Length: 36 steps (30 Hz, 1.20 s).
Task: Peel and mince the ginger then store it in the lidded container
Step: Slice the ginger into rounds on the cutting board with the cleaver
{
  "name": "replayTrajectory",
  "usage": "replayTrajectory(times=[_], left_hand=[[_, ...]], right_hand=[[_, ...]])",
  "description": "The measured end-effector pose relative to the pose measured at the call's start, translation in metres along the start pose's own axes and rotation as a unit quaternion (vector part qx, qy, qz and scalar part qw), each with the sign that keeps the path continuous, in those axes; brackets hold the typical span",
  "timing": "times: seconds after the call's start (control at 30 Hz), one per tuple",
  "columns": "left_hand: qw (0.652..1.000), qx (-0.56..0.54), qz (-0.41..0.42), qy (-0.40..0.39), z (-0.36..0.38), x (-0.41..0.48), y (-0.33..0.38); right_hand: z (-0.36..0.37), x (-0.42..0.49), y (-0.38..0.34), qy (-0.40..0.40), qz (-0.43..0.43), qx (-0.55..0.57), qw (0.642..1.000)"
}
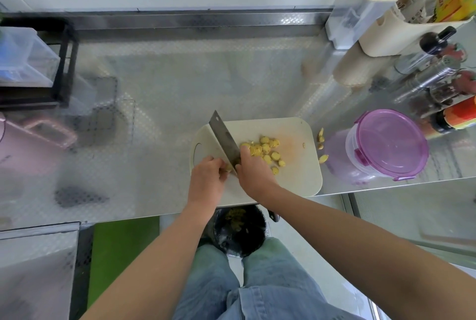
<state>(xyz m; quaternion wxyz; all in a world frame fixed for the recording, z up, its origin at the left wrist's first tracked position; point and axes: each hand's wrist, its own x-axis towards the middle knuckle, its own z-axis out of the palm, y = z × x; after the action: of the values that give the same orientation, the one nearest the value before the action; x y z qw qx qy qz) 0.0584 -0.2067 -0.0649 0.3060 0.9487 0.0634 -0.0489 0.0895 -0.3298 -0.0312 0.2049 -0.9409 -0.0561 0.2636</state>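
A cream cutting board (296, 172) lies at the counter's front edge. Several yellow ginger slices (266, 151) are spread over its middle. My right hand (253, 170) grips the handle of a steel cleaver (224, 136), whose blade stands on the board's left part. Just left of the blade, my left hand (207, 178) pinches a small ginger piece (228, 167), mostly hidden by my fingers. To the right of the board stands a clear container with a purple lid (386, 143), its lid on.
A few ginger scraps (321, 139) lie on the steel counter between board and container. Bottles and jars (438, 80) crowd the right side, a black rack (38, 67) stands at the left. A black bin (240, 229) with peelings sits below the counter edge.
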Motion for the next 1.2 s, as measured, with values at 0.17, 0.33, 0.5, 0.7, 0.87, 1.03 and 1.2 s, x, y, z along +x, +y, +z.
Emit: replayTrajectory(times=[0.17, 0.33, 0.5, 0.7, 0.87, 1.03, 1.2], left_hand=[[0.996, -0.066, -0.057, 0.025, -0.001, -0.002, -0.001], [0.996, -0.055, -0.068, 0.035, -0.003, -0.003, 0.004], [0.996, -0.049, -0.062, 0.035, -0.003, -0.004, 0.007], [0.997, -0.032, -0.060, 0.028, -0.002, -0.002, 0.009], [0.998, -0.018, -0.052, 0.014, -0.003, 0.002, 0.012], [0.999, -0.006, -0.038, 0.004, -0.004, 0.003, 0.012], [0.999, 0.001, -0.039, -0.010, -0.006, 0.005, 0.012]], right_hand=[[-0.012, -0.008, 0.004, 0.014, -0.042, 0.008, 0.999], [-0.010, -0.013, 0.004, 0.013, -0.042, -0.026, 0.999], [-0.010, -0.019, 0.000, 0.003, -0.039, -0.042, 0.998], [-0.019, -0.026, 0.000, -0.017, -0.042, -0.066, 0.997], [-0.019, -0.026, -0.001, -0.026, -0.043, -0.074, 0.996], [-0.017, -0.010, -0.010, -0.016, -0.047, -0.069, 0.996], [-0.013, -0.013, -0.009, -0.018, -0.052, -0.074, 0.996]])
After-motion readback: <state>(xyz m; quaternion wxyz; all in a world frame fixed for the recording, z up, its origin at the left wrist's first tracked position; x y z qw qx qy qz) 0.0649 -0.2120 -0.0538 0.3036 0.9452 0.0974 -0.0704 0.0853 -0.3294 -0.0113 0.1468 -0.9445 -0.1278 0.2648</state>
